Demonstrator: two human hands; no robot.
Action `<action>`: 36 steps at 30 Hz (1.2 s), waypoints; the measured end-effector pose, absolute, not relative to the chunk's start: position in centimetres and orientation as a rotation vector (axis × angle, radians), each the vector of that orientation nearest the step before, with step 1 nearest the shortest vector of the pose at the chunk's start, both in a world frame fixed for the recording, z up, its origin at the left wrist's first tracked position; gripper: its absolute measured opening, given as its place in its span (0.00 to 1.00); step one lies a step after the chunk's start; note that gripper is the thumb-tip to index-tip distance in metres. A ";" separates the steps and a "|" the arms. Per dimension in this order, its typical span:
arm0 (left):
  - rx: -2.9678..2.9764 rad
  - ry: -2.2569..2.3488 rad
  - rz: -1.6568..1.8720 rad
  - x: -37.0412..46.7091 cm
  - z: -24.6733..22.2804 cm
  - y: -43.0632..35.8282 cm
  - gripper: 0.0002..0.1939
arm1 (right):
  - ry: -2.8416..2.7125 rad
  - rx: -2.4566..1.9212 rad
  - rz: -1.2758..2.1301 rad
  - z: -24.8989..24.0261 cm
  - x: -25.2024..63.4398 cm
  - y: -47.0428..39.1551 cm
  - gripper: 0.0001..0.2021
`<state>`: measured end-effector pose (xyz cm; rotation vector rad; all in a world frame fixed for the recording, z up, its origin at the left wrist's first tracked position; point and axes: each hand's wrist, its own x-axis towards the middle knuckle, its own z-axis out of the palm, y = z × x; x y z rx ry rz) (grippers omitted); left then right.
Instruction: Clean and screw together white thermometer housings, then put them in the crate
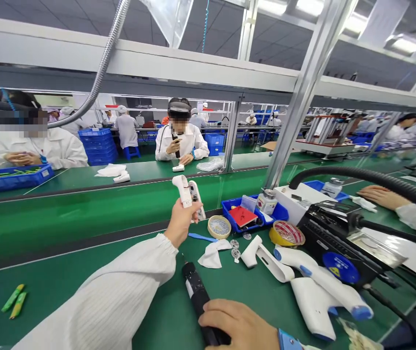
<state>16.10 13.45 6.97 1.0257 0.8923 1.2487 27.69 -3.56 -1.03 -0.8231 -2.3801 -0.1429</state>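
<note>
My left hand [182,221] is raised over the far edge of the green bench, its fingers closed around an opened white plastic housing [183,190]. Dark inner parts show in one half of the housing. At the bottom centre, my right hand [233,323] wraps round a black electric screwdriver [196,290], whose tip points away from me. Between the hands and the trays lie a crumpled white cloth [213,253], a blue stick [202,237] and small metal discs [235,253]. An empty white housing shell [273,262] rests to their right.
Blue trays [229,210], a round screw dish [219,227] and a yellow tape roll [287,233] stand at the back. White gun-shaped units [313,304] and a black machine [339,243] occupy the right. Green-yellow pieces [18,301] lie left. Co-workers sit across the bench.
</note>
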 end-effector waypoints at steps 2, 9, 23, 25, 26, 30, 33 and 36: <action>1.061 0.922 1.208 17.9 6.5 14.1 0.13 | -2.368 -0.891 -0.092 -1.3 27.7 -3.5 0.12; 1.175 1.021 1.029 20.6 6.0 14.6 0.11 | -2.316 -0.910 -0.012 -1.5 27.9 -3.4 0.18; 1.207 1.086 0.941 5.7 9.8 10.7 0.13 | -2.565 -0.603 -0.248 1.3 31.5 -1.9 0.08; 1.270 1.171 0.892 2.9 10.1 9.6 0.14 | -2.618 -0.663 -0.151 2.9 31.7 -1.1 0.11; 1.320 1.224 0.872 1.7 10.1 9.0 0.14 | -2.624 -0.703 -0.113 3.9 31.5 -0.7 0.15; 1.585 1.433 0.800 -0.8 10.3 6.7 0.18 | -2.331 -0.875 -0.006 8.6 27.4 1.8 0.16; 1.772 1.441 0.751 -1.3 10.2 5.3 0.16 | -2.242 -0.847 0.142 10.9 22.2 4.5 0.19; 1.887 1.423 0.777 -1.9 9.6 4.4 0.13 | -2.317 -0.765 0.337 11.2 17.3 7.2 0.18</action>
